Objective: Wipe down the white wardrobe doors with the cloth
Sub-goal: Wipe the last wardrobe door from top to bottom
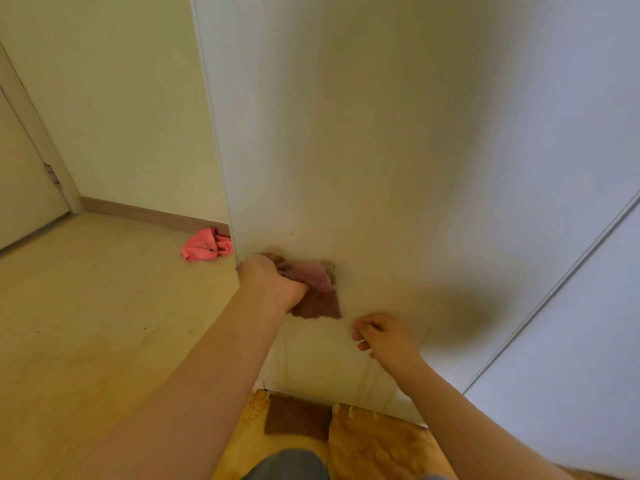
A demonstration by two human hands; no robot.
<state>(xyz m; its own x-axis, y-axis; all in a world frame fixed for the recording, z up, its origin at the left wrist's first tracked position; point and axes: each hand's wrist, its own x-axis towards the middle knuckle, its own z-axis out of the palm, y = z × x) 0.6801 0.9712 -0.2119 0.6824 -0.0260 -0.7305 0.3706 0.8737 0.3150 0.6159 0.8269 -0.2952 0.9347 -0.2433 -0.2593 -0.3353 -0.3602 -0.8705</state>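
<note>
Left hand (273,282) is bunching the soft mauve cloth (317,289) in a tight grip, pressing it on the smooth white wardrobe door (381,150) low by its left edge, one squarish corner hanging flat under the crumpled part. Right hand (384,336) is hanging near the door just right of the cloth, grip narrow, loosely curled on nothing. A crumpled pink rag (207,247) is lying on the pale wood-look floor (86,306).
</note>
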